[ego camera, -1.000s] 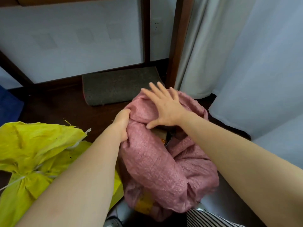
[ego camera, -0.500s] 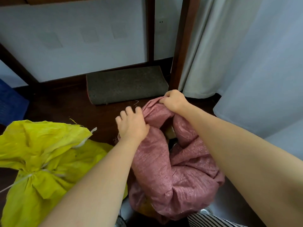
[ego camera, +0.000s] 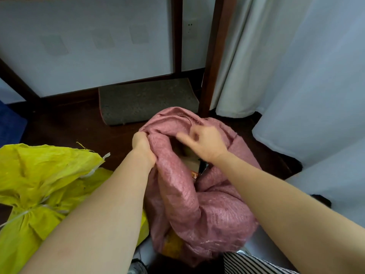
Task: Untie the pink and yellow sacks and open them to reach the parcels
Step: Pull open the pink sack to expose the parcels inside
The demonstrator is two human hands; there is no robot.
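The pink woven sack (ego camera: 197, 204) stands on the dark floor in the middle, untied, its mouth gaping. My left hand (ego camera: 143, 147) grips the sack's left rim, fingers curled into the fabric. Over the opening hovers my right hand (ego camera: 205, 143), fingers loosely spread and holding nothing, its motion blurred. Inside the mouth shows a brown cardboard parcel (ego camera: 190, 162) with an orange-edged packet (ego camera: 194, 175) below it. The yellow sack (ego camera: 39, 178) lies at the left, its neck tied with white string (ego camera: 29, 211).
A grey mat (ego camera: 146, 101) lies behind the pink sack against the white wall panel. A dark wooden post (ego camera: 213, 56) rises just beyond it. White curtains (ego camera: 296, 76) hang close on the right. Striped clothing (ego camera: 252, 264) shows at the bottom edge.
My right hand let go of the sack's far rim and came back over the opening. My left hand took hold of the left rim, and the mouth now gapes wider.
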